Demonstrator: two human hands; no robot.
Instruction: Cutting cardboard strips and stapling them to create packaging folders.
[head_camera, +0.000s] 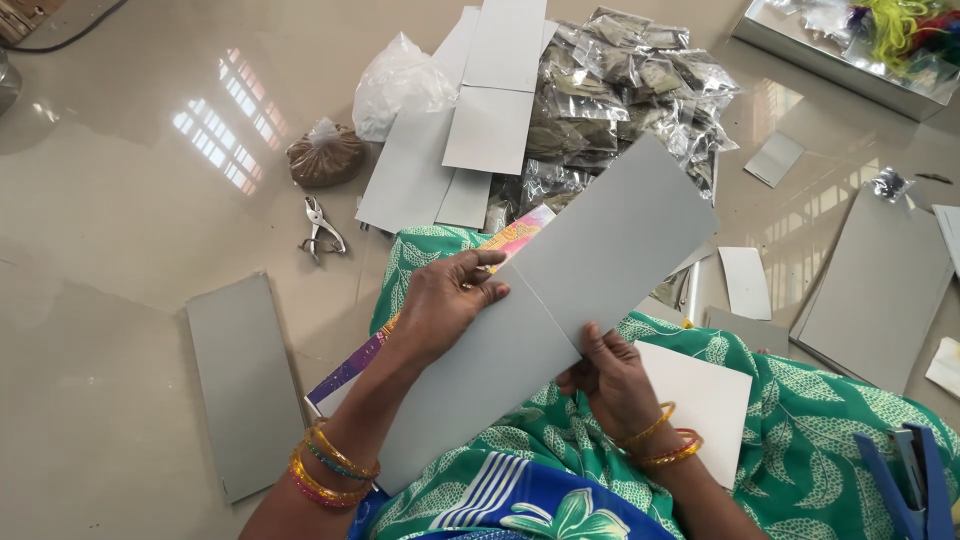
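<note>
The left hand (445, 300) and right hand (610, 375) each pinch an edge of the long grey card (560, 300). Bare floor (120, 230) lies open far left.

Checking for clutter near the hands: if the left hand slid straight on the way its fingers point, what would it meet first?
The left hand points right across the grey card sheet it holds. Going on, it would likely meet that sheet's centre fold first; the right hand lies lower, though depth is unclear.
</note>
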